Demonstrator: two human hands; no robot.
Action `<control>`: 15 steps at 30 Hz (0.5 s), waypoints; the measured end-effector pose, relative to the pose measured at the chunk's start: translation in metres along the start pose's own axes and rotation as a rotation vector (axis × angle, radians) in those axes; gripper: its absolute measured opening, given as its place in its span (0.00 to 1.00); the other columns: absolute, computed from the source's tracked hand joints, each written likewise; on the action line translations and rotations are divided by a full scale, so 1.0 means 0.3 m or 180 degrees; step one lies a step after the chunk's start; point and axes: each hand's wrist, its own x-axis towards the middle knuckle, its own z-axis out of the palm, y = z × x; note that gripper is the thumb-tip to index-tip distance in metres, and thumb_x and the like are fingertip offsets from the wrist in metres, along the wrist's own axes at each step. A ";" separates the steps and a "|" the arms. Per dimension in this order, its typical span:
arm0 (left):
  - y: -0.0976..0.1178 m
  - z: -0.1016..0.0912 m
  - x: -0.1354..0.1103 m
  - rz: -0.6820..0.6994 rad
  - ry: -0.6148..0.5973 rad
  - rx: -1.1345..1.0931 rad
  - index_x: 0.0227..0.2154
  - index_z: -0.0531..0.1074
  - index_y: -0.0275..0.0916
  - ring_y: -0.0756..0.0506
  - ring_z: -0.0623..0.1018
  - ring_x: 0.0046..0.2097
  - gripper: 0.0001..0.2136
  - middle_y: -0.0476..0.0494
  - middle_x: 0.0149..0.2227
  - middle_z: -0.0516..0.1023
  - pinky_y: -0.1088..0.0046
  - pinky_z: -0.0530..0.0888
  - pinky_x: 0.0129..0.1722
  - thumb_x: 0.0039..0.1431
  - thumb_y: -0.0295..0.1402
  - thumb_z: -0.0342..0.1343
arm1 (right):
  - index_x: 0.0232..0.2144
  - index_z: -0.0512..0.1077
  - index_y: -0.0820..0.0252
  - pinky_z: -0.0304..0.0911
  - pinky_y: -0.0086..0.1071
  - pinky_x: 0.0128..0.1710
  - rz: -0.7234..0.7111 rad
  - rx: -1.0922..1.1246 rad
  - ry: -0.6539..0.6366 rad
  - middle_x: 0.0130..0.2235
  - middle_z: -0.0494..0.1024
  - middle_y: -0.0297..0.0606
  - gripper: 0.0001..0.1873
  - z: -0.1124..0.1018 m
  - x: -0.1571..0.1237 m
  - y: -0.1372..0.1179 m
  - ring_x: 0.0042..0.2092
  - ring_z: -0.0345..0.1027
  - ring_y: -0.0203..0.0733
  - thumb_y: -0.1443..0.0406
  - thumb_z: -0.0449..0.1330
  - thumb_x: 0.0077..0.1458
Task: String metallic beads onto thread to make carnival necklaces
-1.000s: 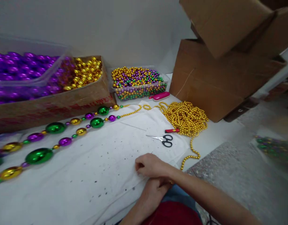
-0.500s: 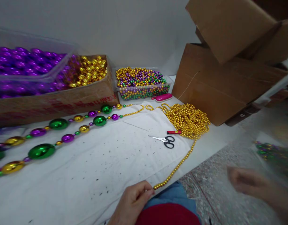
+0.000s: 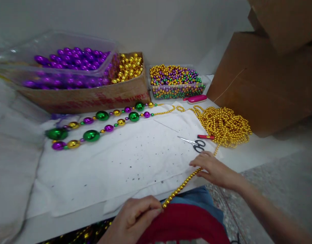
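Note:
A string of gold beads (image 3: 180, 188) runs from my left hand (image 3: 138, 215), whose thumb and forefinger pinch its end near my lap. My right hand (image 3: 213, 169) is over the same string further along, fingers apart, with the beads passing between thumb and fingers. Beyond that hand the string leads to a heap of gold beads (image 3: 226, 127). Black-handled scissors (image 3: 196, 144) lie just past my right fingertips, beside a red lighter (image 3: 206, 137). A necklace of large green, purple and gold beads (image 3: 91, 136) is laid out on the white cloth (image 3: 100, 183).
Behind stand a clear tub of purple beads (image 3: 102, 72), a cardboard box (image 3: 95, 98) with gold beads, and a clear tub of mixed beads (image 3: 177, 92). A pink tool-like object (image 3: 197, 98) lies nearby. Large cardboard boxes (image 3: 262, 88) stand at the right.
My right hand has come in from the far right to the bead string near the scissors. My left hand still pinches the string's end. The view has turned left.

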 end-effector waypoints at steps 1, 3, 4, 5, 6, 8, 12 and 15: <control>-0.015 -0.023 -0.021 -0.0068 0.0096 -0.0014 0.28 0.74 0.40 0.49 0.72 0.31 0.16 0.50 0.27 0.75 0.76 0.65 0.32 0.60 0.43 0.45 | 0.38 0.74 0.59 0.56 0.46 0.51 0.0139 0.0040 -0.0134 0.39 0.77 0.42 0.09 -0.002 0.005 0.034 0.46 0.67 0.49 0.68 0.57 0.54; -0.063 -0.058 -0.051 -0.0262 0.0237 -0.0049 0.27 0.73 0.40 0.48 0.72 0.31 0.16 0.49 0.27 0.75 0.76 0.66 0.32 0.59 0.44 0.46 | 0.38 0.73 0.59 0.62 0.41 0.45 0.0225 0.0204 -0.0292 0.39 0.77 0.41 0.08 -0.008 -0.020 0.109 0.42 0.69 0.46 0.65 0.56 0.56; -0.093 -0.069 -0.060 -0.0359 0.0266 -0.0073 0.27 0.73 0.40 0.48 0.72 0.31 0.16 0.49 0.27 0.74 0.76 0.66 0.32 0.59 0.44 0.46 | 0.40 0.72 0.58 0.62 0.39 0.44 0.0256 0.0248 -0.0286 0.41 0.77 0.42 0.10 -0.013 -0.040 0.143 0.42 0.69 0.46 0.65 0.56 0.56; -0.123 -0.075 -0.064 -0.0443 0.0278 -0.0101 0.27 0.73 0.40 0.48 0.71 0.31 0.16 0.49 0.27 0.74 0.76 0.66 0.31 0.58 0.45 0.46 | 0.43 0.72 0.57 0.61 0.39 0.45 0.0274 0.0227 -0.0239 0.43 0.76 0.42 0.12 -0.019 -0.061 0.171 0.44 0.68 0.46 0.64 0.56 0.55; -0.151 -0.077 -0.063 -0.0506 0.0294 -0.0132 0.27 0.72 0.39 0.48 0.71 0.31 0.17 0.49 0.27 0.73 0.76 0.66 0.31 0.58 0.45 0.46 | 0.44 0.71 0.56 0.59 0.41 0.47 0.0315 0.0142 -0.0159 0.45 0.75 0.42 0.13 -0.025 -0.079 0.196 0.46 0.67 0.47 0.64 0.57 0.54; -0.191 -0.080 -0.049 -0.0552 0.0334 -0.0165 0.28 0.72 0.39 0.47 0.71 0.31 0.17 0.49 0.27 0.73 0.76 0.66 0.30 0.58 0.46 0.45 | 0.41 0.73 0.53 0.53 0.46 0.50 0.0429 -0.0099 0.0102 0.44 0.76 0.40 0.12 -0.040 -0.101 0.244 0.47 0.65 0.50 0.65 0.60 0.52; -0.165 -0.133 0.010 -0.0215 0.0524 -0.0049 0.28 0.72 0.40 0.47 0.72 0.33 0.15 0.49 0.28 0.72 0.76 0.67 0.32 0.59 0.45 0.46 | 0.28 0.75 0.55 0.47 0.50 0.51 0.0689 -0.0153 0.0614 0.34 0.77 0.38 0.03 -0.112 -0.088 0.365 0.41 0.67 0.49 0.67 0.61 0.48; -0.038 -0.213 0.077 0.0337 0.0708 0.0032 0.29 0.73 0.40 0.47 0.73 0.35 0.13 0.49 0.29 0.75 0.76 0.68 0.35 0.58 0.43 0.50 | 0.26 0.73 0.58 0.57 0.41 0.41 0.0808 0.0034 0.1075 0.29 0.75 0.38 0.02 -0.276 -0.055 0.444 0.35 0.66 0.45 0.66 0.60 0.48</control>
